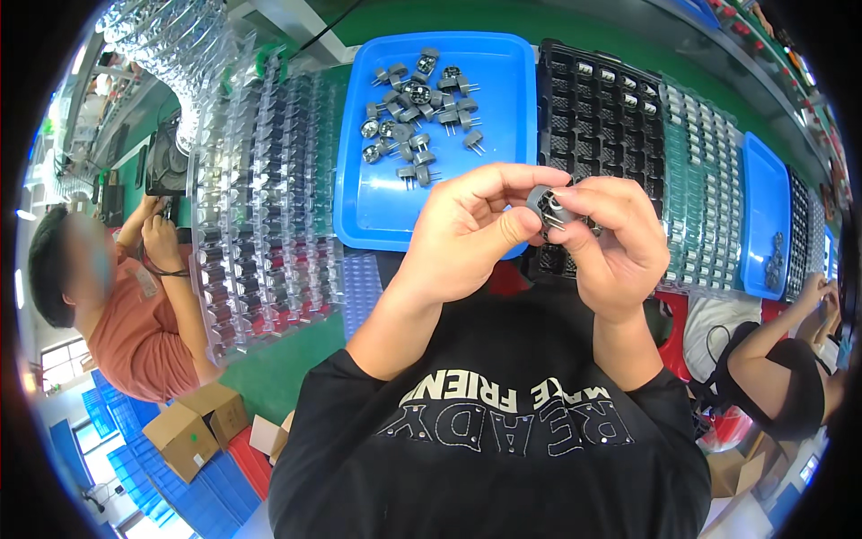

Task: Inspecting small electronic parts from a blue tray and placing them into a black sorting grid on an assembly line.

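In front of my chest both hands meet at one small grey round plug part with metal prongs. My left hand has its thumb and forefinger closed around the grey body. From the other side, my right hand pinches at its inner face, where prongs and a small shiny piece show between the fingertips. Whether that shiny piece is separate from the plug part I cannot make out. Just beyond my hands lies a blue tray, with several similar grey plug parts heaped loosely in it, prongs pointing various ways.
Right of the blue tray is a black compartment tray holding a few small pale pieces. Clear plastic trays with small parts follow, then another blue tray. Stacked clear trays stand at left. Co-workers work on both sides.
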The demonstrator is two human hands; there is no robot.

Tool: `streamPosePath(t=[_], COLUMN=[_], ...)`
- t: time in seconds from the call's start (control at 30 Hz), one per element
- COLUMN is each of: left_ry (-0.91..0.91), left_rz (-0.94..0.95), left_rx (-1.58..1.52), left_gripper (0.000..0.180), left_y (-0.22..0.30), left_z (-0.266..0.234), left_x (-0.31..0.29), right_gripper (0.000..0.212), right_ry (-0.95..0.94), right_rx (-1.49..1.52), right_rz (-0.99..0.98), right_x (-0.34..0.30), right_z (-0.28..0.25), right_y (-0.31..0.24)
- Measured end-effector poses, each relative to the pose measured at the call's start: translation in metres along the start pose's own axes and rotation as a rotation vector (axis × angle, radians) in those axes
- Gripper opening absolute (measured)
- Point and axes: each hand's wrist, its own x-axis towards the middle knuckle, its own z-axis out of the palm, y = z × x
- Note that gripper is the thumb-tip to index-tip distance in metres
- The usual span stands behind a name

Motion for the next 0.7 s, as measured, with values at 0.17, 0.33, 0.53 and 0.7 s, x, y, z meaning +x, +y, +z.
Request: streamPosePath(t=[0.17, 0.33, 0.53, 0.7], left_ry=[-0.001, -0.009, -0.029, 0.131], left_rz=[-0.021, -0.038, -0.067, -0.084], left_rx=[-0.005, 0.014, 0.009, 0.109], left_gripper=[0.043, 0.042, 0.041, 0.034], left_y=[0.002, 0.004, -0.001, -0.011], left_z=[0.001, -0.001, -0.002, 0.007], left_x=[-0.001, -0.002, -0.005, -0.009], right_gripper=[0.027, 0.030, 0.030, 0.022], right_ry=[-0.011, -0.030, -0.045, 0.018], right_rx=[-0.015, -0.012, -0.045, 0.056], right_rz=[-0.068, -0.048, -0.057, 0.123], right_x=[-0.001, -0.008, -0.007, -0.022], right_z=[0.000, 0.000, -0.004, -0.001], right_y=[0.005, 0.006, 0.003, 0.011])
